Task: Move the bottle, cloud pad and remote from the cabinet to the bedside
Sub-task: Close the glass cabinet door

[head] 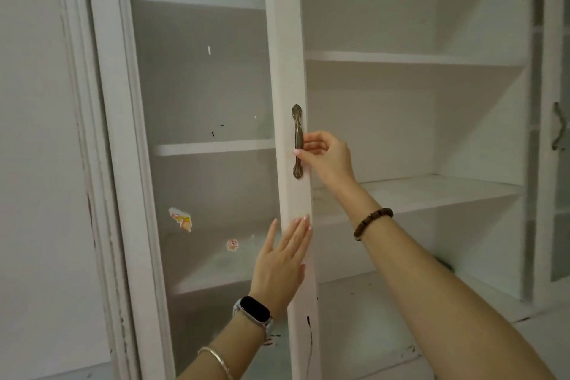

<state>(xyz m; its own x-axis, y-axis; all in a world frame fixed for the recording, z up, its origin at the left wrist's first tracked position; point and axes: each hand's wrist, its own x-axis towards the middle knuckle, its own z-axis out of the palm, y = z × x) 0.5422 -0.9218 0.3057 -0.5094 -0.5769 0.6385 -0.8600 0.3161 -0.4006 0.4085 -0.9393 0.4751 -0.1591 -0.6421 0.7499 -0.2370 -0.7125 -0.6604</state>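
While the white cabinet (481, 95) stands with its glazed door (285, 40) swung open, the right grip (331, 160) closes narrowly round the door's handle (297, 123), one fingertip on the front of the bar and the other fingers curled behind it; the left grip (282, 259), at 6 o'clock from the handle, is wide and flat, straight fingers laid against the painted door frame and holding nothing. The handle is a slim, upright bar of dull brass with leaf-shaped ends; the door frame is smooth white wood, chipped and marked dark near its foot; its glass pane (200, 86), at 9 o'clock from the handle, is hazy and carries two small cartoon stickers (181, 219) towards 7 o'clock. Plain white shelves (431, 191) run across at 3 o'clock. A dark-faced watch (254, 310) and a thin silver bangle (216, 359) sit on the left wrist; a brown bead bracelet (373, 222) rings the right. Where the bottle, cloud pad and remote lie I cannot tell.
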